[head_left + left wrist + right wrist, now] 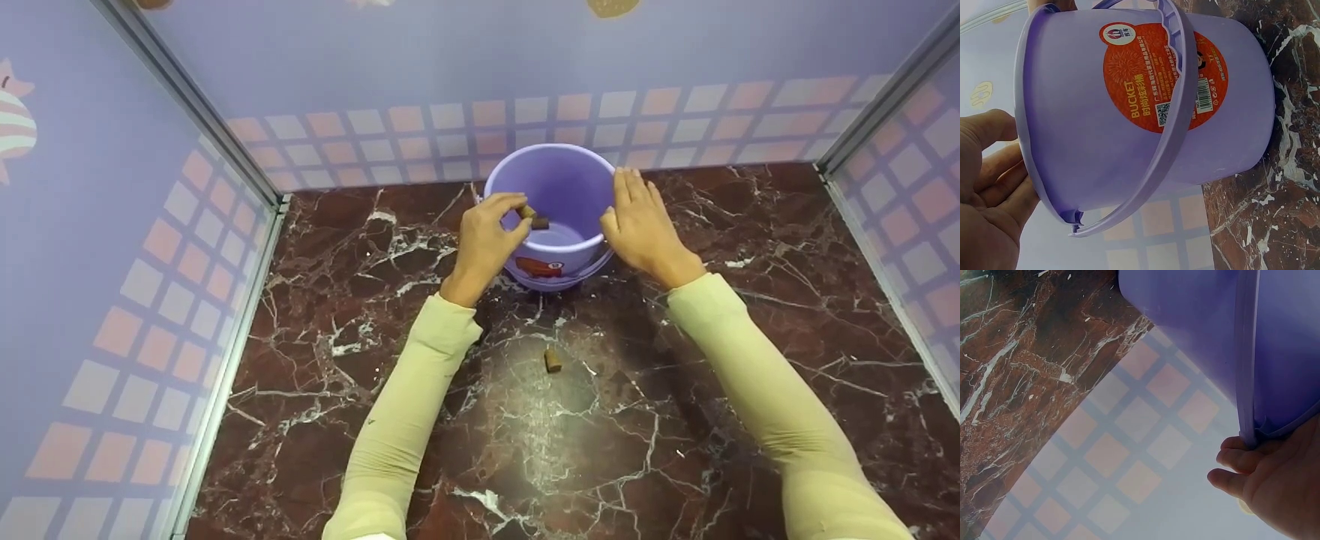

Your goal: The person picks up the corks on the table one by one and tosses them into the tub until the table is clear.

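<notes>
A light purple bucket [564,259] with a red label [1145,73] stands upright on the floor against the back wall. My left hand [484,234] is at its left rim, thumb and fingertips pinching a small brown cylinder [527,212], cork-like in look, over the opening. A darker brown cylinder [540,223] shows just below it; whether the fingers touch it I cannot tell. In the left wrist view the bucket wall hides the fingertips. My right hand [646,229] rests against the right rim, fingers straight along the outside. Another small brown cylinder [553,361] lies on the floor.
The dark red marbled floor [360,442] has white veins. Purple walls [450,60] with pink and white squares stand at the back and both sides, with metal strips [225,360] at the edges. The bucket's handle [1154,163] hangs down its front.
</notes>
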Action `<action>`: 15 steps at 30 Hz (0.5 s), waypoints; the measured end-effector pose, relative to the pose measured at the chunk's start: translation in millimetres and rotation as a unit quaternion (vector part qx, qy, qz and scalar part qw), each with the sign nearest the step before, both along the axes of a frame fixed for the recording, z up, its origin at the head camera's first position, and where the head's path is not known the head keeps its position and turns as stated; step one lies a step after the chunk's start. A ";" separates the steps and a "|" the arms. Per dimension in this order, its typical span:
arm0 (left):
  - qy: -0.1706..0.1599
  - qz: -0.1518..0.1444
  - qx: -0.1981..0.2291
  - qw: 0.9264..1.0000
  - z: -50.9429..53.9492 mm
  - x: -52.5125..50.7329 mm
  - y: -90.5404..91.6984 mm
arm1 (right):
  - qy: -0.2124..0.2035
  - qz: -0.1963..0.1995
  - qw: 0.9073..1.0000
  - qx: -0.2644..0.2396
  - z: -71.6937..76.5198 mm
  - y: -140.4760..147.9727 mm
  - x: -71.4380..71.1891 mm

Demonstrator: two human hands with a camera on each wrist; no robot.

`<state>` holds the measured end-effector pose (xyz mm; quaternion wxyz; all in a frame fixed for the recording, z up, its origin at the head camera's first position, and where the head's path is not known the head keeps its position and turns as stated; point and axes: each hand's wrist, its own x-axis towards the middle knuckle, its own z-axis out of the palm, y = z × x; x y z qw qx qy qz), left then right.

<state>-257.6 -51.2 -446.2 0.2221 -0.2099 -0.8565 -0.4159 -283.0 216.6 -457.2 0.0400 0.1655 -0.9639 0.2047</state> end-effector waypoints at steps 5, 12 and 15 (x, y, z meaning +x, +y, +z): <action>-0.002 0.001 -0.001 1.000 -1.2 -1.4 0.9 | 0.000 0.002 1.000 -0.003 -0.2 -0.2 0.3; 0.005 0.003 -0.002 1.000 -2.1 -2.3 1.9 | 0.001 -0.001 1.000 -0.008 -0.4 0.1 0.2; 0.007 0.005 -0.003 1.000 -1.4 -2.4 2.3 | 0.001 0.000 1.000 -0.008 0.1 0.3 0.1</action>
